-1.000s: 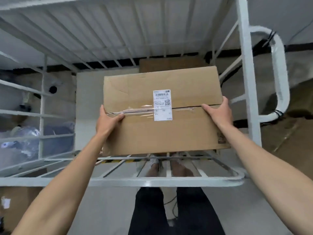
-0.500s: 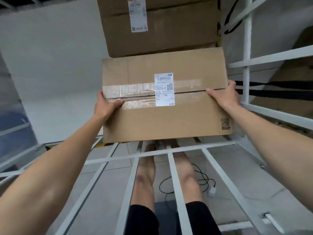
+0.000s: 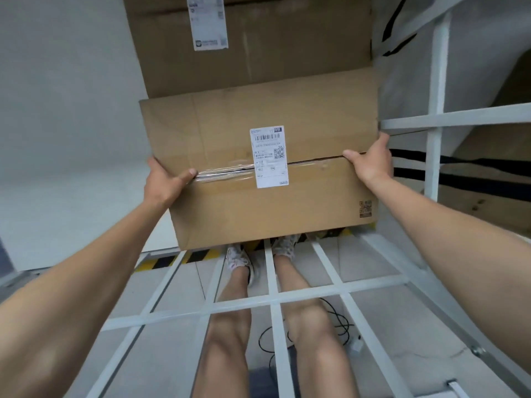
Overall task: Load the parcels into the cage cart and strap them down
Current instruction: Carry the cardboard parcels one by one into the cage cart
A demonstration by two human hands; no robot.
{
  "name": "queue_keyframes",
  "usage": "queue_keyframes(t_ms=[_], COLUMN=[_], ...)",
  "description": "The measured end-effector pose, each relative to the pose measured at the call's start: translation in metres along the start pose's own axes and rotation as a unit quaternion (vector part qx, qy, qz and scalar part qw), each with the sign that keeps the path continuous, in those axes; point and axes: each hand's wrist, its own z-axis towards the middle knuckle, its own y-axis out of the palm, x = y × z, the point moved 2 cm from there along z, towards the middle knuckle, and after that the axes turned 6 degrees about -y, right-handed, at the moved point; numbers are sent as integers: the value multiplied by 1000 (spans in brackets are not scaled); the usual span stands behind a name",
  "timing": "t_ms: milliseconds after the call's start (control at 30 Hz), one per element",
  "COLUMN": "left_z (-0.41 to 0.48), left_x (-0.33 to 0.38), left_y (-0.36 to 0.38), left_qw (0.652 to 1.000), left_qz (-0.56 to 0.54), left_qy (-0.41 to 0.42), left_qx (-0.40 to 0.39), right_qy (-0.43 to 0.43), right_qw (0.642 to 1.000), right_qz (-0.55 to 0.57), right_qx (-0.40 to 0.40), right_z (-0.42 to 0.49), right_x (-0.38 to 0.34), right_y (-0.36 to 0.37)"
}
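A brown cardboard parcel [image 3: 230, 130] with a white shipping label and a taped seam hangs low inside the white cage cart [image 3: 436, 119]. My left hand [image 3: 163, 183] grips its left edge, thumb on top by the tape. My right hand [image 3: 370, 162] grips its right edge near the cart's side bars. Behind it stands a larger brown parcel [image 3: 287, 38] with its own label, against the back of the cart. The held parcel's far edge sits close to that larger one; whether they touch I cannot tell.
The cart's white front grille [image 3: 273, 300] lies between my legs and the parcel. Black straps [image 3: 474, 170] run along the right side wall. The cart's pale floor [image 3: 71, 191] spreads to the left. A black cable [image 3: 339, 326] lies on the tiled floor.
The parcel went from above the cart's front rail down and forward into the cart, toward the larger parcel. My view tilted down. Both hands kept their hold.
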Motion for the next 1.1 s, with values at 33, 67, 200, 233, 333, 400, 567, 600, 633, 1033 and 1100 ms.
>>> queue_keyframes(t_ms=[33,67,200,233,333,400,567,600,633,1033,1100], left_z=[-3,-7,-21,-27,-64,-105,-226,-252,-278,-576,-633], left_x=[3,8,27,30,43,56,87,93,99,190,208], left_y=[5,9,14,10,-5,-21,-73,-84,-96,-90,-55], left_qw=[1000,1000,999,1000,996,984,932,922,911,790,761], left_qz=[-5,-12,-26,-9,71,140,294,312,328,377,374], left_qy=[3,0,-16,-5,60,110,211,231,250,483,530], left_qx=[-6,-10,-19,-19,-12,-1,4,5,5,19,-3], right_qy=[6,6,-44,-62,-112,-146,-167,-167,-168,-165,-106], right_qw=[1000,999,995,994,988,980,975,976,976,974,978], right_qz=[-11,-31,-76,-84,-110,-128,-131,-128,-124,-66,-33], right_qx=[16,30,37,27,-11,-32,-63,-61,-59,140,179], right_z=[-3,-7,-28,-36,-73,-110,-225,-249,-274,-472,-490], right_x=[-1,-4,-25,-32,-56,-71,-104,-109,-114,-13,40], right_y=[-2,-4,-10,-12,-25,-40,-104,-122,-141,-359,-387])
